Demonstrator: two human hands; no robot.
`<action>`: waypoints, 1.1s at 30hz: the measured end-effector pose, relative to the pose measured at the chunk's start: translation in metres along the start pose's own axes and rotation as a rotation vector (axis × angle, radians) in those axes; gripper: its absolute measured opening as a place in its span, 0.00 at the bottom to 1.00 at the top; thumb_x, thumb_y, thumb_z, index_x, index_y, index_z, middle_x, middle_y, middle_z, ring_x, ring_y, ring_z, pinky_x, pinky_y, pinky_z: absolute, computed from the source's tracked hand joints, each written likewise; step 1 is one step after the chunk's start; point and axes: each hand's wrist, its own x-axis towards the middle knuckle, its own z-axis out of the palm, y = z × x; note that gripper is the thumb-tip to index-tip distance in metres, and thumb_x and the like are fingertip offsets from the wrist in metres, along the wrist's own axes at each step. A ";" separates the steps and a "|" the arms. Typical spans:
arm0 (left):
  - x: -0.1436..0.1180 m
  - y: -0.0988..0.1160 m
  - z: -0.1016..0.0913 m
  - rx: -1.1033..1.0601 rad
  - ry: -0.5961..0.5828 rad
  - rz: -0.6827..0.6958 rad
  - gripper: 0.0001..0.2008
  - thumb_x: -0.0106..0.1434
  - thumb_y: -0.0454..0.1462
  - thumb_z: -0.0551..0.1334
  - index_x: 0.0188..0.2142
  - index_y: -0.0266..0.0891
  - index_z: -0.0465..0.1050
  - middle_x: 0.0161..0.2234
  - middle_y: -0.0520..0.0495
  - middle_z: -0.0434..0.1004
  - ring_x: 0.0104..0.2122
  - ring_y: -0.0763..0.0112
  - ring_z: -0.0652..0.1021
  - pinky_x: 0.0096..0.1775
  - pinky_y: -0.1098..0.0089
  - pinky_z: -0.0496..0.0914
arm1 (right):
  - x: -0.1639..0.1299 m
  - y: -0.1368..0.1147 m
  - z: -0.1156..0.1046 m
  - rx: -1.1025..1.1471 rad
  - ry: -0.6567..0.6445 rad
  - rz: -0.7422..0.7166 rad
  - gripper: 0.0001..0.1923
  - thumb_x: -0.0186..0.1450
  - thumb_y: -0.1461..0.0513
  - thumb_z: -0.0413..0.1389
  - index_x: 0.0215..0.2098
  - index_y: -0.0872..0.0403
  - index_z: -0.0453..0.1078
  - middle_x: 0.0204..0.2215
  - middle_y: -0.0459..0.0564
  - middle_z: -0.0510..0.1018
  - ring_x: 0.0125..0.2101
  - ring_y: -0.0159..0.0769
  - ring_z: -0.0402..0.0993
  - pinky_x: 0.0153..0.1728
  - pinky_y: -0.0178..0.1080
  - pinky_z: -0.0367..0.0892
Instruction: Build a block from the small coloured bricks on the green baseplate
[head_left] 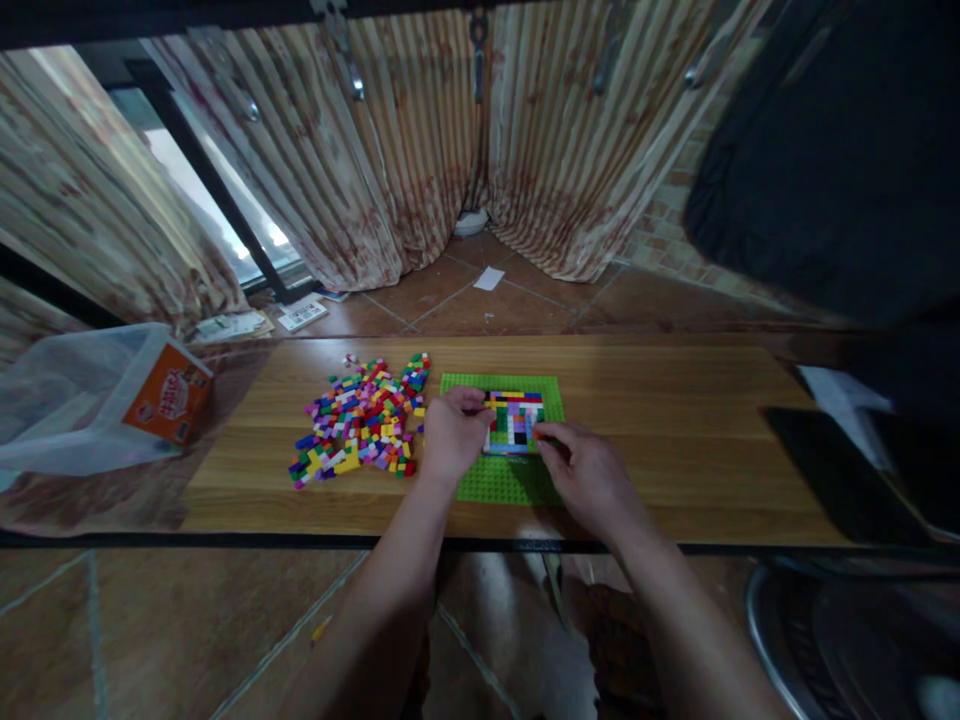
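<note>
Wooden table (675,430) holds bricks (367,408), orange label (169,395) (blurred) nearby.

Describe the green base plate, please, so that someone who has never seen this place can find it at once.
Find the long wood-coloured table. On it, right of the loose pile of small bricks, the left hand and right hand reach over the plate. It is the one broad, flat, bright green studded sheet, while its neighbours are small bricks of many colours.

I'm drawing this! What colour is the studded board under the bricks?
The studded board is bright green, best seen in the head view.
</note>
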 end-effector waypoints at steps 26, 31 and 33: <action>0.006 -0.011 -0.085 0.578 0.152 0.201 0.14 0.59 0.29 0.56 0.38 0.37 0.80 0.35 0.46 0.83 0.37 0.66 0.80 0.40 0.70 0.71 | 0.001 0.005 0.000 0.017 -0.007 0.012 0.15 0.66 0.58 0.50 0.43 0.54 0.76 0.42 0.57 0.82 0.40 0.46 0.79 0.44 0.47 0.70; 0.005 -0.013 -0.089 0.845 0.126 0.204 0.17 0.58 0.28 0.57 0.42 0.40 0.81 0.42 0.44 0.82 0.42 0.60 0.80 0.46 0.65 0.72 | 0.001 0.005 0.000 -0.003 -0.017 0.017 0.16 0.66 0.57 0.49 0.44 0.54 0.76 0.42 0.57 0.82 0.40 0.46 0.78 0.44 0.47 0.70; 0.005 -0.016 -0.085 0.900 0.117 0.245 0.17 0.59 0.29 0.58 0.43 0.41 0.81 0.43 0.43 0.82 0.43 0.60 0.80 0.47 0.64 0.72 | 0.001 0.005 0.000 -0.015 -0.018 0.022 0.16 0.66 0.57 0.50 0.44 0.54 0.76 0.42 0.57 0.82 0.39 0.45 0.78 0.43 0.47 0.70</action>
